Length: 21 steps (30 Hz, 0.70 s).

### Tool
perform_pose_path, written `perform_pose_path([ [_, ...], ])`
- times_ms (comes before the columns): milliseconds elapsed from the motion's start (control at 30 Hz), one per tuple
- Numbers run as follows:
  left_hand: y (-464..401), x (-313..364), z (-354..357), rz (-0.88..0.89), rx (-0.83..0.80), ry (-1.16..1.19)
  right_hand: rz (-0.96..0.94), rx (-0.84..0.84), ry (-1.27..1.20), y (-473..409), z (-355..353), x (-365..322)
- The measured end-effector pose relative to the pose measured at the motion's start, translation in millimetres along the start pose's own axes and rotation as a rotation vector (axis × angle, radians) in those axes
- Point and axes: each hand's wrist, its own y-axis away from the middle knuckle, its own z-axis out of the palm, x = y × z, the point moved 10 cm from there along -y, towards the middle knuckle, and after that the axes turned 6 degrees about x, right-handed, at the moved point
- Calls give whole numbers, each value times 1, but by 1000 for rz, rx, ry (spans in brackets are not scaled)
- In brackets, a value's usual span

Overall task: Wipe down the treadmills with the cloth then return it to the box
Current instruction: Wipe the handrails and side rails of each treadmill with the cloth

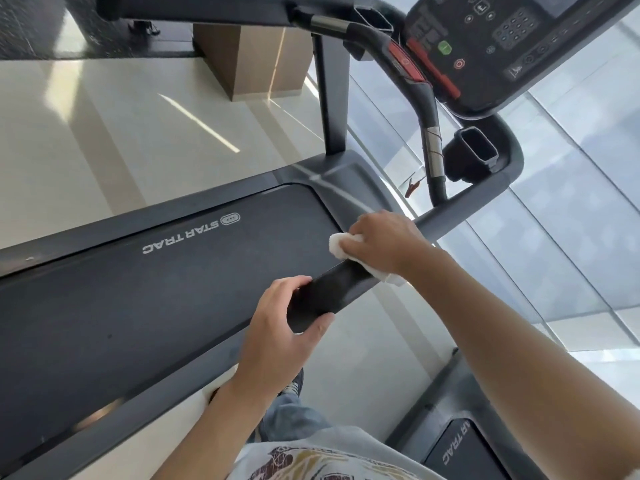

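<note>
Wiping action: the right hand (379,242) presses a white cloth (337,244) onto the handrail (332,292) at centre right of the frame.
Right grip: fingers curl over the bunched cloth and hold it against the rail; cloth edges show left of the fingers and under the wrist.
Left hand (280,332): placed lower centre, fingers and thumb wrapped round the near end of the same handrail.
Treadmill (166,400): dark frame crossing the frame from lower left to centre; its belt (156,292) bears the lettering "STAR TRAC".
Console (498,39): upper right, with a green button, a red stop button and a red strip along its edge.
Cup holder (476,148): right of centre, just below the console.
Second treadmill (460,445): lower right, partly visible.
Floor (104,133): pale, glossy, upper left.
</note>
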Motion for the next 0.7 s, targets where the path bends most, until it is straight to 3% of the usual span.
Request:
perform_pose_path([
  [267,-1,1,5,-81,44,91,-221,11,-44,7,13,-63],
  [433,-5,6,9,-101,70,70,-247,-6,-124,3,13,-59],
  [567,-14,22,16,-65,76,-31,-264,-19,-178,-1,14,-41],
  [700,-33,49,44,9,21,-277,-274,-12,-205,-13,12,-4],
])
